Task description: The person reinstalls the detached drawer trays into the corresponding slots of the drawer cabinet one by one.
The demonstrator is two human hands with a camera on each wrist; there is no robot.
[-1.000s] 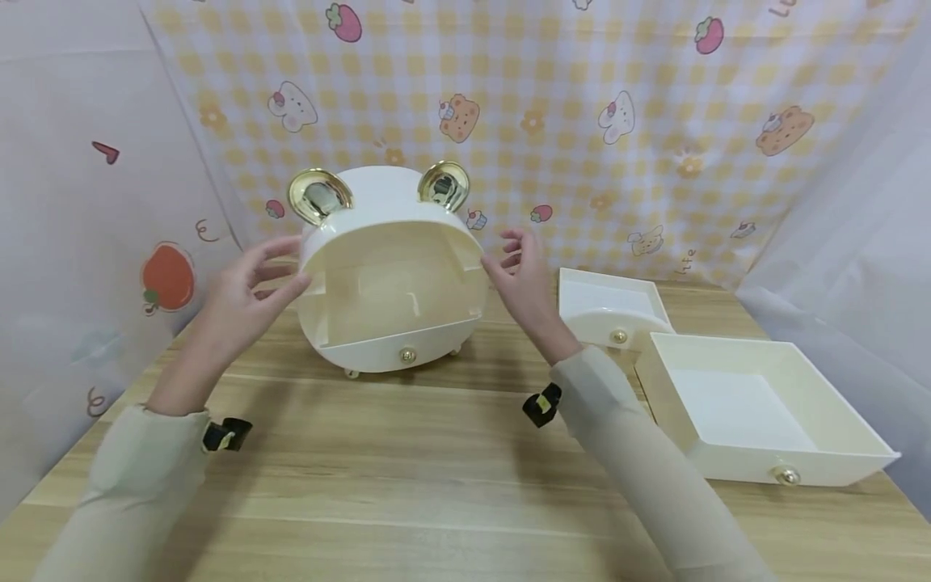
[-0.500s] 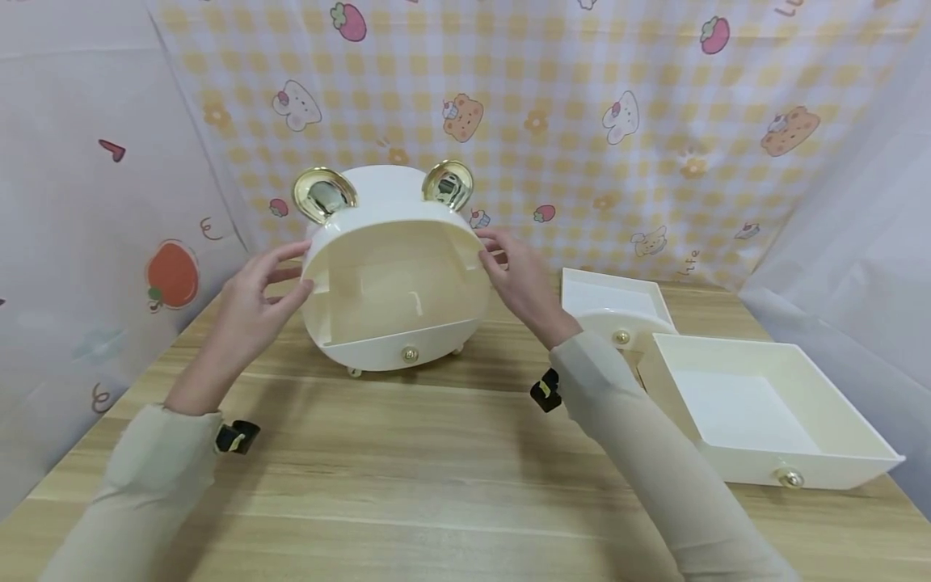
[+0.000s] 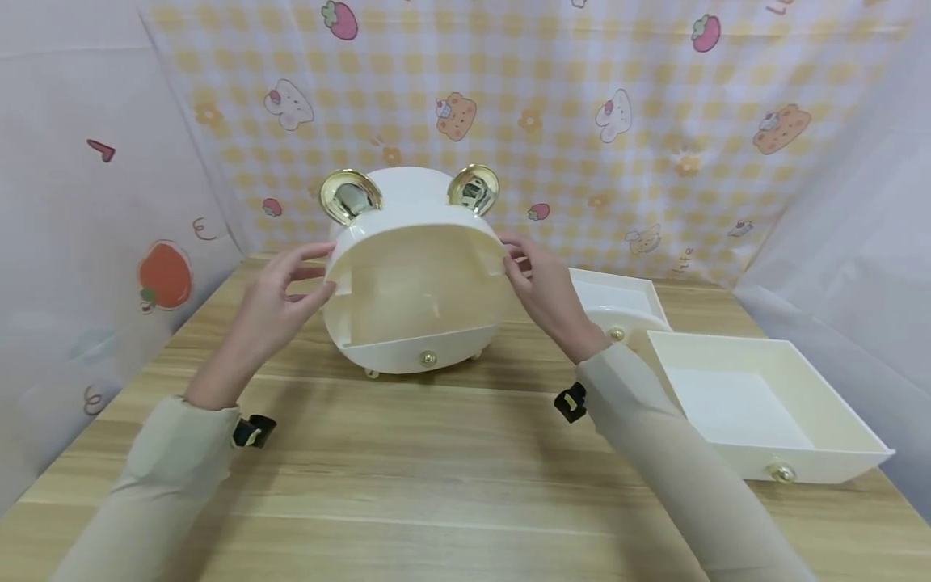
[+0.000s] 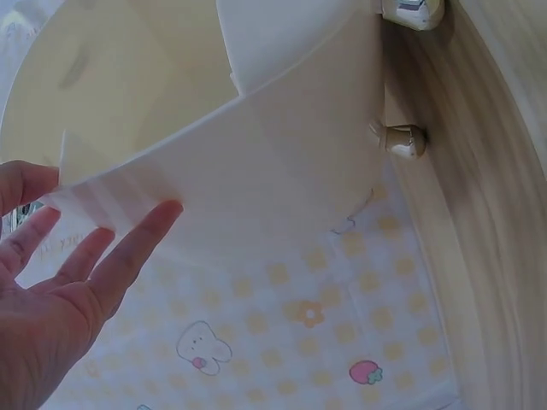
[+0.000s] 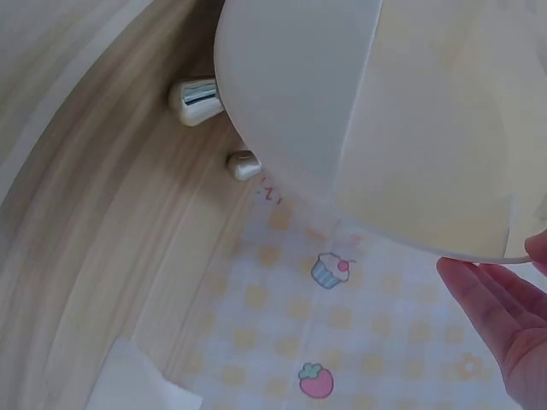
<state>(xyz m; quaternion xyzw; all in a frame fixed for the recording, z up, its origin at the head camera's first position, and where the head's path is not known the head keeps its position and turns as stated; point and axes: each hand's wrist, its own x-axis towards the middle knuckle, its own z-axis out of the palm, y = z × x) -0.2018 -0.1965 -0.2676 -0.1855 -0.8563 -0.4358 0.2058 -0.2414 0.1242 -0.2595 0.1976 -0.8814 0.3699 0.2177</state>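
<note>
Pinches opposite side rims of the bear-eared cabinet (image 3: pixel 418 283) with left hand (image 3: pixel 280 287) and right hand (image 3: pixel 547 293), well apart, thumbs at the front edge, fingers against the outer wall; probably for an even, level hold. Stands toward the back of the wood-grain counter (image 3: pixel 436 477), or just above; cannot tell. Has small drawer (image 3: pixel 614 299) and large drawer (image 3: pixel 735 404) at right, seemingly clear of the open front. Looks like glossy cream plastic: rounded shell, mirror-bright gold ears (image 3: pixel 349 196), boxy drawers, round knobs (image 3: pixel 781 473).
</note>
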